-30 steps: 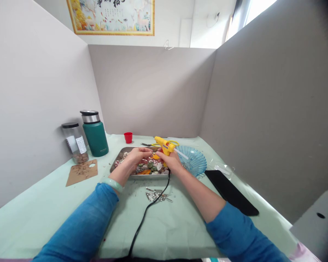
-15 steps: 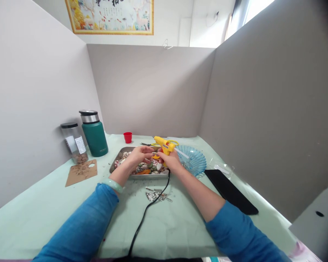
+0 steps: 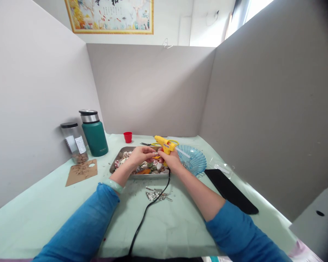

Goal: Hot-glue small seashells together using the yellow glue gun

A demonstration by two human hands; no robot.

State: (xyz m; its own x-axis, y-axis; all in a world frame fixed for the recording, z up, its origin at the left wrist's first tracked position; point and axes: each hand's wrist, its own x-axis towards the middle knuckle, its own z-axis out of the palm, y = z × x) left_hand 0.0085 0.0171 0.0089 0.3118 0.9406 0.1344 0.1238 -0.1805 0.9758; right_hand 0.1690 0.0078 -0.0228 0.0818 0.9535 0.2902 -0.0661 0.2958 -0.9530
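Note:
My right hand is wrapped round a yellow hot glue gun, with a glue stick poking out of its back. Pinched in my left hand is something small and pale that I cannot make out; the right fingertips meet it too. Both hands hover over a metal tray of seashells and pebbles. The black cord trails from the gun toward the near table edge. In front of the tray lies a heap of small metal clips.
Right of the tray sit a blue glass plate and a black pad. Yellow-handled scissors and a red cup are behind. At left stand a green bottle, a clear jar and a brown board.
My left fingers have closed in a little further on the small piece by the right fingertips. Otherwise the hands and glue gun have barely moved.

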